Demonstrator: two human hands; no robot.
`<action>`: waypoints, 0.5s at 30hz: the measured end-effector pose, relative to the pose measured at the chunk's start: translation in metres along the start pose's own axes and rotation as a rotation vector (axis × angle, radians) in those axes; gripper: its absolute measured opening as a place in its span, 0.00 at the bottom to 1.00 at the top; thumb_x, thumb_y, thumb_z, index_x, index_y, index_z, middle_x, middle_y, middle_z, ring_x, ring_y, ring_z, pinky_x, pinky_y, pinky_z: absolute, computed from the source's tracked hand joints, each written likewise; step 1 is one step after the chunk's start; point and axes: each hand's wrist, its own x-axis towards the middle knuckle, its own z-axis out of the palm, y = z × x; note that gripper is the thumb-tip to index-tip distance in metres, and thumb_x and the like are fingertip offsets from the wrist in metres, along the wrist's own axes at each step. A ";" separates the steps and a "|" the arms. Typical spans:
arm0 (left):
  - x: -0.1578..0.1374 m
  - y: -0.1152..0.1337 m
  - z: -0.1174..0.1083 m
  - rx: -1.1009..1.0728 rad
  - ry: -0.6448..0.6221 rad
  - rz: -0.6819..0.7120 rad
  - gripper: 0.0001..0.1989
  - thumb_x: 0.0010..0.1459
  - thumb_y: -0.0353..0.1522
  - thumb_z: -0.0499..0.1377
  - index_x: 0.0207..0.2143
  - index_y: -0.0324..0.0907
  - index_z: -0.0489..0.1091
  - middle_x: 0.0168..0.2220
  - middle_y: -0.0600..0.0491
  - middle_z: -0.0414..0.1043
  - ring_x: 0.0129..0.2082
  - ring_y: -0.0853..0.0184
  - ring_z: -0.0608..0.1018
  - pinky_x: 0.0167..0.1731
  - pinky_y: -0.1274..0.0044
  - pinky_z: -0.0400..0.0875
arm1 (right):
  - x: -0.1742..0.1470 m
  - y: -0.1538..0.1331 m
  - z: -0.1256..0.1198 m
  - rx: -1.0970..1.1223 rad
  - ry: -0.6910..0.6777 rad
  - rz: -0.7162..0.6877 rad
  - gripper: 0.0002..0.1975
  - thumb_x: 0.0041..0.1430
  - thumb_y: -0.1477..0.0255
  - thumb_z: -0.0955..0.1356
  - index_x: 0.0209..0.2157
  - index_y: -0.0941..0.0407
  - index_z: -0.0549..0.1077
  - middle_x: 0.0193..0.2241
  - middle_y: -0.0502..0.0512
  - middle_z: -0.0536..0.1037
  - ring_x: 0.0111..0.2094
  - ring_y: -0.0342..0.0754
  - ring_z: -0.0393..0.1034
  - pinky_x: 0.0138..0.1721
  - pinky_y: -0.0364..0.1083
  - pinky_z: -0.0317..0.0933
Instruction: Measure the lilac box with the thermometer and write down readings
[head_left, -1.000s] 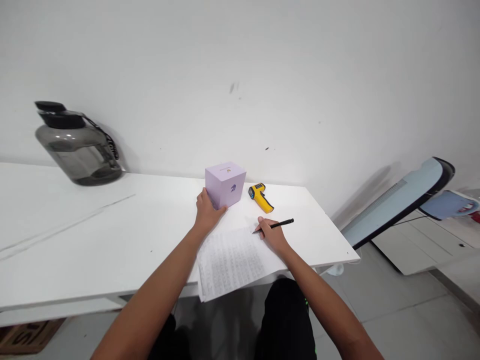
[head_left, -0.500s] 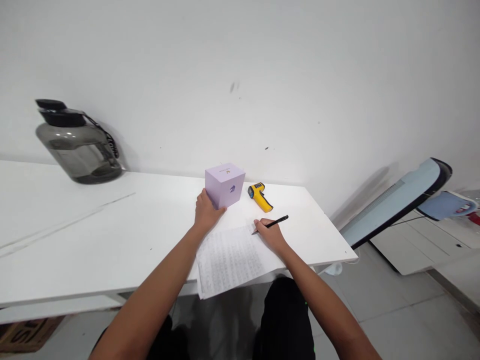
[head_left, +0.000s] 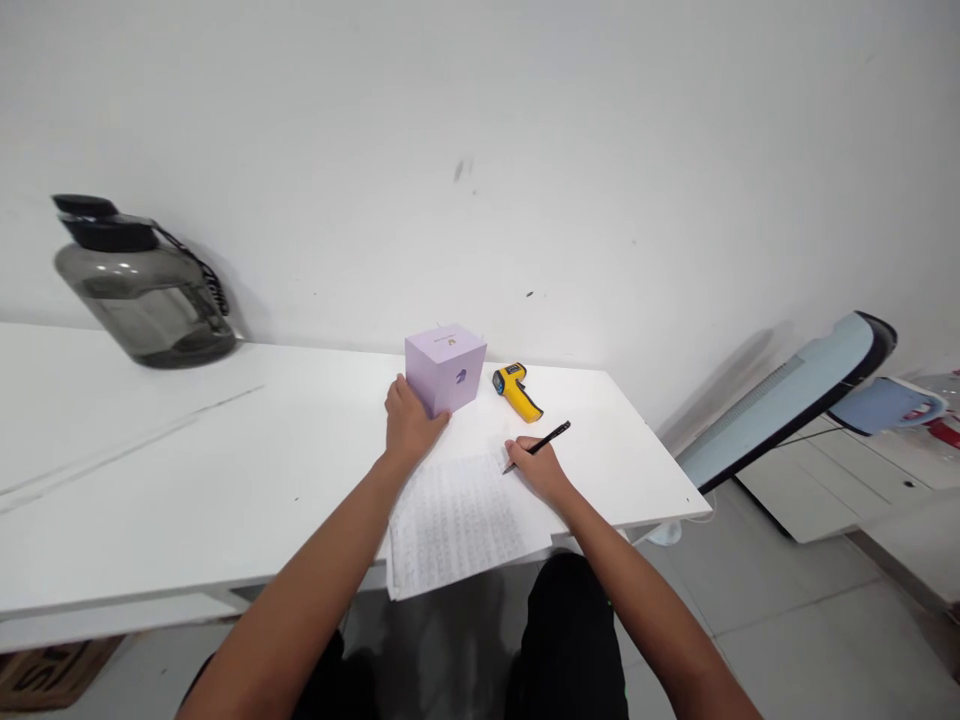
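Observation:
A lilac box [head_left: 445, 370] with a dark emblem on its front stands on the white table. My left hand [head_left: 409, 420] grips its lower left corner, thumb along the front and fingers around the side. In my right hand [head_left: 537, 464] is a black pen [head_left: 551, 437], pinched near its tip, which meets the upper right part of a paper sheet [head_left: 465, 520]. Dense rows of handwriting cover the sheet, and its lower edge hangs past the table's front. Behind the right hand lies a yellow infrared thermometer [head_left: 517, 391], just right of the box.
A large grey jug with a black lid [head_left: 142, 285] stands at the left by the wall. The white table [head_left: 300, 430] ends at the right, beside a leaning pale-blue panel with a black edge [head_left: 787, 395]. A cardboard box [head_left: 56, 673] sits on the floor at lower left.
The whole view has shifted slightly, so things appear a little further left. The pen's top end has tilted up a bit. My left hand keeps its hold on the box.

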 end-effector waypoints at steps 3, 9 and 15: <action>-0.003 0.005 -0.006 0.029 0.164 0.113 0.59 0.47 0.43 0.68 0.69 0.25 0.39 0.70 0.23 0.41 0.71 0.38 0.49 0.68 0.52 0.50 | 0.000 -0.003 0.001 0.016 0.002 0.010 0.18 0.56 0.63 0.65 0.16 0.55 0.67 0.15 0.47 0.66 0.23 0.43 0.60 0.29 0.44 0.54; -0.035 0.029 -0.020 0.174 -0.182 0.470 0.23 0.64 0.48 0.51 0.52 0.42 0.69 0.34 0.49 0.76 0.37 0.59 0.79 0.39 0.69 0.71 | 0.001 -0.008 0.002 0.022 0.006 0.031 0.17 0.57 0.66 0.66 0.16 0.55 0.68 0.17 0.48 0.69 0.24 0.43 0.62 0.28 0.43 0.55; -0.056 0.034 0.003 0.413 -0.586 0.663 0.22 0.69 0.39 0.44 0.56 0.49 0.70 0.43 0.51 0.82 0.40 0.61 0.82 0.36 0.73 0.69 | 0.002 -0.004 0.002 0.028 0.006 -0.001 0.17 0.57 0.65 0.65 0.17 0.55 0.67 0.17 0.47 0.69 0.24 0.43 0.63 0.29 0.43 0.55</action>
